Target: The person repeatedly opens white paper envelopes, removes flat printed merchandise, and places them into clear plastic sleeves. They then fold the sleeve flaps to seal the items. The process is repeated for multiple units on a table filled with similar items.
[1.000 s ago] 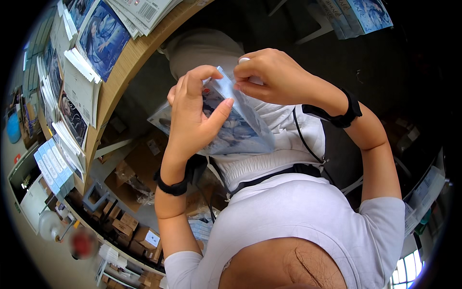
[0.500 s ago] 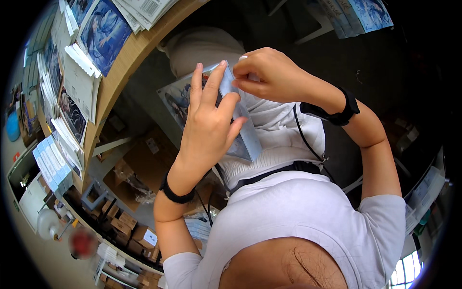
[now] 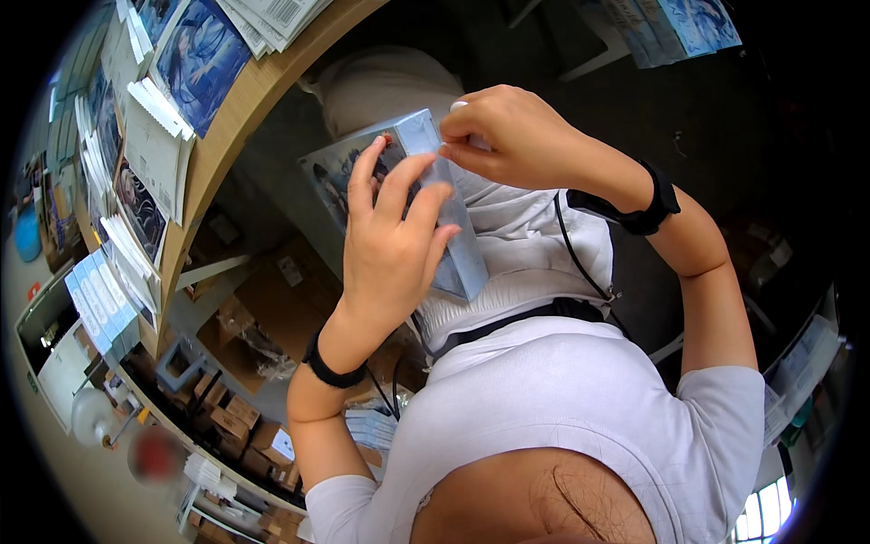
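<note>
A light blue illustrated box [image 3: 464, 257] rests tilted on my lap, its pale narrow side turned toward the right. Over its printed face lies my left hand [image 3: 388, 240], fingers spread and bent, the fingertips near the long edge. My right hand [image 3: 517, 136] is closed in a pinch just beside the upper part of the pale side. Whatever is between that thumb and forefinger is too small or hidden to make out. My left palm hides much of the printed picture.
A curved wooden table edge [image 3: 222, 150] runs along the left, holding stacks of white-backed printed sheets [image 3: 154, 154] and a blue picture sheet [image 3: 199, 63]. Beneath it stands an open cardboard box [image 3: 281, 290]. More illustrated boxes [image 3: 648, 32] are at the upper right.
My left hand's fingers have bent and drawn back a little from the box's top corner, uncovering more of it. My right hand stays pinched, almost in place.
</note>
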Motion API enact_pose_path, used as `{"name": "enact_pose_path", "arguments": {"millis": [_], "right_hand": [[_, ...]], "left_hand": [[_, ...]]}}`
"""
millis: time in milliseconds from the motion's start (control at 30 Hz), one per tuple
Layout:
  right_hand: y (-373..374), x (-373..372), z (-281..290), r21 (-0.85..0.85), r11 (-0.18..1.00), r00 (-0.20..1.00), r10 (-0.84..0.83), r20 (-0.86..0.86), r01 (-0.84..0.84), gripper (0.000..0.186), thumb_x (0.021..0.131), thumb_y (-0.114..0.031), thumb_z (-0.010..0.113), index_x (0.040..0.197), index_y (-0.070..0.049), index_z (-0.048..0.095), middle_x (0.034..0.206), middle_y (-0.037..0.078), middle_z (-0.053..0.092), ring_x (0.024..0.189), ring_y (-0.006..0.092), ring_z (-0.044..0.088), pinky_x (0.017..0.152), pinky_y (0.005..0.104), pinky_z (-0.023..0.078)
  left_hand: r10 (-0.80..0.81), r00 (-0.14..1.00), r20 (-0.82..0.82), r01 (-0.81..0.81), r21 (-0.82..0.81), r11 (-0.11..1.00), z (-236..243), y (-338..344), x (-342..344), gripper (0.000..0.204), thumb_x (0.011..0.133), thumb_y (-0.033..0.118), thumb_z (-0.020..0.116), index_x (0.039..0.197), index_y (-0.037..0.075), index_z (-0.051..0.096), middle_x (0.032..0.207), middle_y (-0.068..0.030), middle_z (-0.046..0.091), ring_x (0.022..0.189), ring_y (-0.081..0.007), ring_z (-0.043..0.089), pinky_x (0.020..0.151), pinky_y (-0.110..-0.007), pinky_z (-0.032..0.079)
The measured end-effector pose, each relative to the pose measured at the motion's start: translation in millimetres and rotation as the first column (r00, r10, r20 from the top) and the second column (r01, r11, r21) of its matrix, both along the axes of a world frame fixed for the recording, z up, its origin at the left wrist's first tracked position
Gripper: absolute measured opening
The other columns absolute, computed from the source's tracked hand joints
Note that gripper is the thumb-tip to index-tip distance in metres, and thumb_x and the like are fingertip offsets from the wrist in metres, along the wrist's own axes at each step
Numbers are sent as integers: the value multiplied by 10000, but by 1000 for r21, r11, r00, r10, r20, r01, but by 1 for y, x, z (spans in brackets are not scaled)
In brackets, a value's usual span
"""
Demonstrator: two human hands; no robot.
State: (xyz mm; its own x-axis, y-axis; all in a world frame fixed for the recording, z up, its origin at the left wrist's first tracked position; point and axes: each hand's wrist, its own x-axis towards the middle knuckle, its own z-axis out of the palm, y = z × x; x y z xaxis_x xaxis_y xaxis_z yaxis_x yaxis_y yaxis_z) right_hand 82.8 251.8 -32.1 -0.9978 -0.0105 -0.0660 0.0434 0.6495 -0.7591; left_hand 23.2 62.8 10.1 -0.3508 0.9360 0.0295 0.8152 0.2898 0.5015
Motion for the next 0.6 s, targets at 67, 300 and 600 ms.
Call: {"name": "enact_pose_path", "arguments": {"millis": [67,300,600], "right_hand": [[-2,-1,0,-13,1000,1000,17,-17,-17,127,796,-134,646,766,-13,620,650,101,551,592,259,537,542,345,416],[-2,1,1,-55,998,1000,-3,-21,1,135,793,-140,646,761,-14,611,636,106,529,579,263,513,533,356,395],[7,0,-2,-130,992,999,5,-37,-10,205,758,-149,598,634,6,546,619,143,554,601,332,554,533,397,420]], "left_hand": [[67,996,-65,-66,14,998,3,3,2,287,629,56,739,884,58,608,1208,-111,486,1169,-386,393,935,-454,374],[32,990,-139,-44,-79,996,2,11,4,219,656,37,705,839,42,585,1149,-82,510,957,-309,488,762,-385,448],[93,965,244,-95,-2,995,1,14,-13,374,693,77,716,1029,61,551,1141,-112,512,831,-264,559,695,-339,485]]}}
